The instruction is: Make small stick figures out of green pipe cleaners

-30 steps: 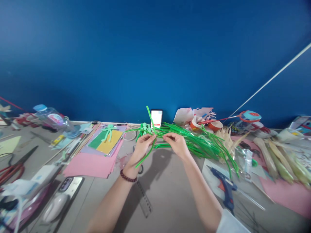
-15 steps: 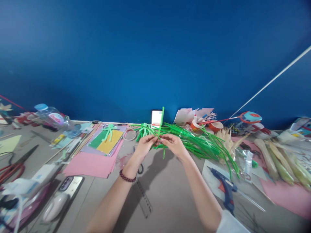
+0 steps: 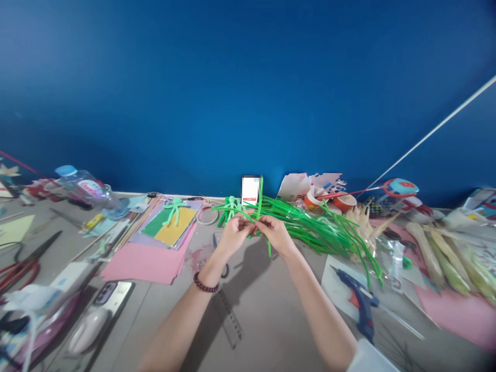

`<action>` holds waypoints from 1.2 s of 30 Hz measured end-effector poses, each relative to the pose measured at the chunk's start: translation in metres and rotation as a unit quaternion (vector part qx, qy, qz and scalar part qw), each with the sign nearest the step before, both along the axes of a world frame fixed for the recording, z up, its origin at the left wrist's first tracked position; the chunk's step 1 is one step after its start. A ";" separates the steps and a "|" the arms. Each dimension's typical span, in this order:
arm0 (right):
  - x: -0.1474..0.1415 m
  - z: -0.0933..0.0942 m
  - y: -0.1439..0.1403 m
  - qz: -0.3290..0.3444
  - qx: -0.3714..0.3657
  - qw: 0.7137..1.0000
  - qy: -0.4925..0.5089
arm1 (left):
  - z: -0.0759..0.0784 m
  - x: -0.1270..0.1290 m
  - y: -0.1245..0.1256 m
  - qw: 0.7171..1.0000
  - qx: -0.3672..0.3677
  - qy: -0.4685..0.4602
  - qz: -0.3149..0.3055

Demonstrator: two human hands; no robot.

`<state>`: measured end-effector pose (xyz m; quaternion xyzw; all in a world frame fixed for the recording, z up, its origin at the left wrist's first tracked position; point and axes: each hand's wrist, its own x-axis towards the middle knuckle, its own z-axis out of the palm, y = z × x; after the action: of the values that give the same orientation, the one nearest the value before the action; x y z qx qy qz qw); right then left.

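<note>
Above the middle of the surface (image 3: pixel 267 315), the fingers of the left hand (image 3: pixel 232 235) and the right hand (image 3: pixel 276 233) meet tip to tip, pinched narrow on one green pipe cleaner (image 3: pixel 260 199). A second ago the hands stood apart and the stem ran slanting between them, with a long tail below the left hand; now they have closed together, one end stands nearly upright behind them and a short end hangs under the right hand. My judgement is that the stem is being bent or twisted at the pinch.

Just behind the hands lies the loose bundle of green pipe cleaners (image 3: pixel 321 230), fanned to the right in its clear wrapper, with a small green twisted figure (image 3: pixel 231 206) beside it on the left.

As for containers, a red paper cup (image 3: pixel 313 198) near the wall holds what looks like a small glue bottle; a second cup (image 3: pixel 344 200) lies beside it, contents not visible. A plastic bottle (image 3: pixel 87 190) lies tipped at far left. A blue glue gun (image 3: pixel 358 299) rests to the right.
</note>
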<state>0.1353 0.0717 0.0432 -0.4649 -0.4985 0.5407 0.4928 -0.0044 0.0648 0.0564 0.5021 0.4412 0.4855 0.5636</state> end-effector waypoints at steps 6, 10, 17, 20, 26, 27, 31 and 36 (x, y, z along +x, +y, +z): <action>-0.008 -0.005 -0.001 -0.016 0.008 0.999 0.050 | -0.002 0.000 0.000 0.999 0.023 -0.020 -0.018; -0.008 -0.003 -0.002 -0.064 0.022 0.996 0.049 | -0.003 0.000 -0.001 0.999 0.040 -0.004 -0.033; 0.019 0.000 0.009 -0.171 0.027 0.982 0.074 | -0.002 -0.001 -0.004 0.995 0.043 0.042 -0.078; 0.030 -0.001 0.015 -0.217 0.031 0.971 0.096 | 0.001 -0.003 -0.006 0.993 0.043 0.052 -0.092; 0.037 -0.001 0.018 -0.246 0.046 0.961 0.114 | 0.005 -0.012 -0.004 0.990 0.035 0.087 -0.107; 0.038 0.000 0.018 -0.236 0.040 0.964 0.119 | 0.007 -0.016 -0.003 0.988 0.034 0.097 -0.111; 0.039 0.008 0.014 -0.171 0.001 0.971 0.169 | 0.017 -0.035 -0.001 0.978 0.022 0.156 -0.134; 0.035 0.017 0.008 -0.095 -0.054 0.971 0.214 | 0.024 -0.049 0.002 0.973 0.064 0.194 -0.104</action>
<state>0.1704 0.0800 0.0598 -0.4097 -0.3048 0.6046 0.6113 -0.0536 0.0667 0.0808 0.6648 0.4560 0.3447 0.4810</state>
